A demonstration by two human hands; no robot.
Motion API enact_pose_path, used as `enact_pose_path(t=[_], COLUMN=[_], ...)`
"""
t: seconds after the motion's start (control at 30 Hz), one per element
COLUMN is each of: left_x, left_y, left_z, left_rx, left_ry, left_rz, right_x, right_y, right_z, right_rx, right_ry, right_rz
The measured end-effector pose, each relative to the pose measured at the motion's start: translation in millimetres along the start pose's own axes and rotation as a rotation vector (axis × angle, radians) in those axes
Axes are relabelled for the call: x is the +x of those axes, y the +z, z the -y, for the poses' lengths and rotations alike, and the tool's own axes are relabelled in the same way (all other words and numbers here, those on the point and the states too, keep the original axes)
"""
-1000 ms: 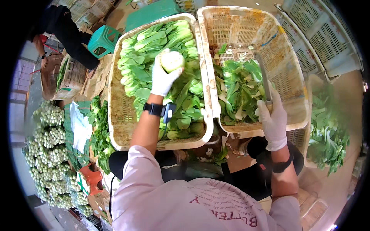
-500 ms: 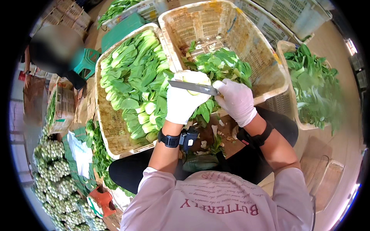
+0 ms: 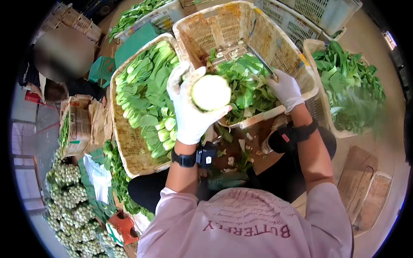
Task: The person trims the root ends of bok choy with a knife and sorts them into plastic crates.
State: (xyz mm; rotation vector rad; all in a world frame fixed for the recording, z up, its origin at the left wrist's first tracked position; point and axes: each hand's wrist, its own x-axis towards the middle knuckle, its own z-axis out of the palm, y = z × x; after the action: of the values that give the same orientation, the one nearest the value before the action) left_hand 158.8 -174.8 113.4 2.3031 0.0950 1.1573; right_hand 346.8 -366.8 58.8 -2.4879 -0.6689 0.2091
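Observation:
White-gloved, my left hand (image 3: 188,122) cradles a head of bok choy (image 3: 211,92), thumb and fingers curved round it. Its pale round base faces up, brightly lit, and its leaves are hidden. My right hand (image 3: 287,91), also gloved, grips a knife (image 3: 260,58) by the handle. The blade points forward and left above the back crate (image 3: 284,26), where loose green leaves (image 3: 247,84) and small pale scraps lie. Left of my left hand, a crate (image 3: 133,148) holds many bok choy heads (image 3: 148,81) laid in rows.
To the right stands a crate of leafy greens (image 3: 344,86). Trimmings litter the floor (image 3: 234,161) between my knees. An orange stool (image 3: 124,228) and piled bok choy (image 3: 71,206) are at the lower left. Another person (image 3: 64,60) sits at the far left, beside a green stool (image 3: 102,71).
The knife has left the bok choy's base and swung forward and right with my right hand. My left hand has turned, bringing the round base upward, its fingers more spread.

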Motion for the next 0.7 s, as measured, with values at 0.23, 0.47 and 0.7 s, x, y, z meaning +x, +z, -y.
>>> enact_pose_path(t=[0.23,0.47,0.7], left_x=[-22,-44,-56], left_y=[14,8,51], left_z=[0,-3,28], left_rx=[0.446,0.148,-1.300], left_ry=[0.212,-0.109,-0.996], left_rz=[0.129,-0.066,-0.219], right_x=[-44,-18,-41], right_y=[21,32,19], right_z=[78,88,99], right_rx=[1.619,1.552,0.588], right_ry=[0.180,-0.082,-0.708], right_rz=[0.810,0.289,-0.102])
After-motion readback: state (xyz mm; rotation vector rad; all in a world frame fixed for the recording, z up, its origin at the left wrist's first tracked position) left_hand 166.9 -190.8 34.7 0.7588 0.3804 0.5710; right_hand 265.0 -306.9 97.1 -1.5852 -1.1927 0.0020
